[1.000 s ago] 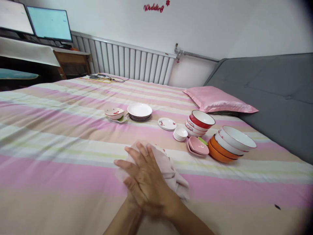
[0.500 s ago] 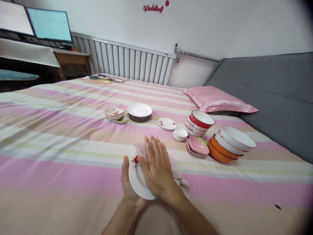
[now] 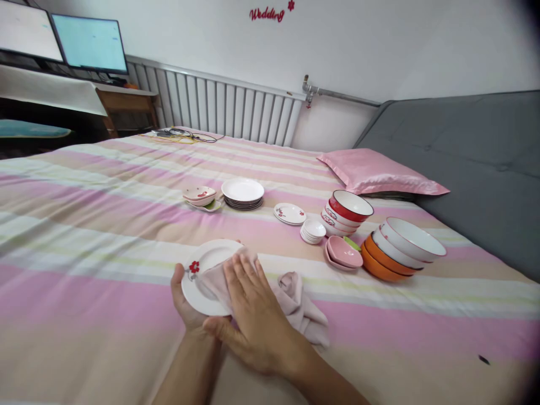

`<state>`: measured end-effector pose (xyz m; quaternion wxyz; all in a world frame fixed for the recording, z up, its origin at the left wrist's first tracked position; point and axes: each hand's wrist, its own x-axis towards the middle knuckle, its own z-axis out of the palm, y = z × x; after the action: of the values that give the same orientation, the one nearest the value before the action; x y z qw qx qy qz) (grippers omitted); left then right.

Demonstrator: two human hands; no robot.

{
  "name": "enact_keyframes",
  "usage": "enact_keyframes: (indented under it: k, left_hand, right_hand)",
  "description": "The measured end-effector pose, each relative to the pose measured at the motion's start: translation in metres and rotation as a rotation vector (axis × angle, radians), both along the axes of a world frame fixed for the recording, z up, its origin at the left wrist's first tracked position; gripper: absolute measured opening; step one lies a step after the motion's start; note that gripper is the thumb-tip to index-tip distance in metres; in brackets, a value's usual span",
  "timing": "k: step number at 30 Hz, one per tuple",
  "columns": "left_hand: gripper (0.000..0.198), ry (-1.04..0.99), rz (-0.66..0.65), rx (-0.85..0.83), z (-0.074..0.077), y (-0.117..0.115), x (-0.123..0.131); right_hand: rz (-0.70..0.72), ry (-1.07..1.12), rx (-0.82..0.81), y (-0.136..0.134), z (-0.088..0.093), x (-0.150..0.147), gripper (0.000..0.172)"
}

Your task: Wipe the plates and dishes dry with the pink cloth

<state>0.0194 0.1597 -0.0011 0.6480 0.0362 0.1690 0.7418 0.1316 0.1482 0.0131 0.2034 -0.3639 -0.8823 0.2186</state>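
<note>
You hold a plate (image 3: 205, 256) in your left hand (image 3: 182, 297), with your thumb on the rim by a little red flower (image 3: 194, 266). The plate is low in front of you, just above the bed (image 3: 84, 236), and it tips a bit toward you. Your right hand (image 3: 253, 315) lies flat on a cloth (image 3: 297, 306) with the fingers stretched out, and it pushes the cloth onto the plate. The rest of the cloth hangs down onto the bed at the right of that hand.

I think you are in the middle of wiping this plate. The cloth covers the near half. The far half is bare, and it looks white and clean.

Past your hands sit more dishes: white plates (image 3: 242, 191), a flower plate (image 3: 289, 214), red bowls (image 3: 348, 211), pink dishes (image 3: 342, 252) and orange bowls (image 3: 396, 247). I cannot tell which of them are wiped, so a lot may be left.

The plate is small, round and shallow. It looks smooth and shiny.
</note>
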Motion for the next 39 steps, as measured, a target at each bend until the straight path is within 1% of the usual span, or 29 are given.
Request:
enact_keyframes:
  k: [2,5,7,9,11,13,14,16,17,18,19,21,22,23,25,26,28,31,34,37,39]
  left_hand:
    - [0.066,-0.002,0.079,-0.094,0.002,0.001,-0.007]
    - [0.055,-0.005,0.193,-0.288,0.008,0.001,-0.012]
    - [0.049,0.001,0.256,-0.332,0.011,0.0,-0.012]
    - [0.048,0.012,0.277,-0.31,0.013,-0.001,-0.011]
    - [0.055,0.018,0.202,-0.294,0.015,-0.001,-0.008]
    - [0.065,0.036,0.078,-0.273,0.015,-0.002,-0.003]
    - [0.069,0.057,0.015,-0.238,0.015,-0.002,-0.001]
    - [0.07,0.145,-0.072,-0.111,0.014,-0.001,0.005]
    - [0.068,0.213,-0.088,-0.053,0.013,-0.001,0.008]
    - [0.062,0.297,-0.083,-0.021,0.011,0.0,0.01]
    - [0.055,0.391,-0.058,-0.023,0.009,0.001,0.012]
    - [0.047,0.566,0.004,-0.069,0.005,0.003,0.012]
    - [0.047,0.624,0.018,-0.082,0.003,0.004,0.012]
    - [0.05,0.66,0.019,-0.083,0.001,0.005,0.011]
    - [0.054,0.68,-0.002,-0.078,0.001,0.005,0.008]
    - [0.054,0.677,-0.002,-0.099,0.001,0.005,0.008]
    - [0.053,0.659,0.04,-0.195,0.003,0.004,0.007]
    - [0.047,0.605,0.1,-0.287,0.005,0.005,0.009]
    - [0.043,0.583,0.128,-0.267,0.007,0.005,0.009]
    - [0.038,0.589,0.161,-0.248,0.007,0.005,0.008]
    - [0.035,0.606,0.184,-0.25,0.007,0.004,0.008]
  right_hand:
    - [0.084,-0.005,0.044,0.0,0.002,0.001,0.076]
    - [0.174,0.011,0.126,0.003,0.003,0.0,0.056]
    - [0.202,0.051,0.177,0.006,0.001,-0.001,0.044]
    - [0.205,0.107,0.217,0.01,-0.003,-0.002,0.039]
    - [0.192,0.173,0.254,0.013,-0.007,-0.002,0.04]
    - [0.163,0.26,0.267,0.016,-0.01,0.0,0.041]
    - [0.137,0.319,0.255,0.017,-0.011,0.001,0.041]
    - [0.037,0.488,0.169,0.02,-0.01,0.005,0.038]
    - [-0.04,0.594,0.096,0.021,-0.009,0.007,0.036]
    - [-0.13,0.709,0.009,0.023,-0.007,0.009,0.033]
    - [-0.228,0.836,-0.082,0.026,-0.005,0.011,0.031]
    - [-0.381,1.096,-0.288,0.033,-0.002,0.014,0.031]
    - [-0.415,1.207,-0.402,0.036,-0.001,0.014,0.033]
    - [-0.419,1.296,-0.517,0.04,0.0,0.015,0.035]
    - [-0.369,1.381,-0.716,0.044,-0.001,0.015,0.041]
    - [-0.336,1.384,-0.782,0.046,-0.003,0.014,0.043]
    - [-0.3,1.377,-0.841,0.046,-0.007,0.012,0.043]
    - [-0.319,1.372,-0.839,0.044,-0.012,0.009,0.041]
    - [-0.381,1.396,-0.817,0.045,-0.014,0.01,0.04]
    - [-0.499,1.447,-0.826,0.048,-0.011,0.016,0.041]
    - [-0.56,1.484,-0.774,0.049,-0.008,0.019,0.043]
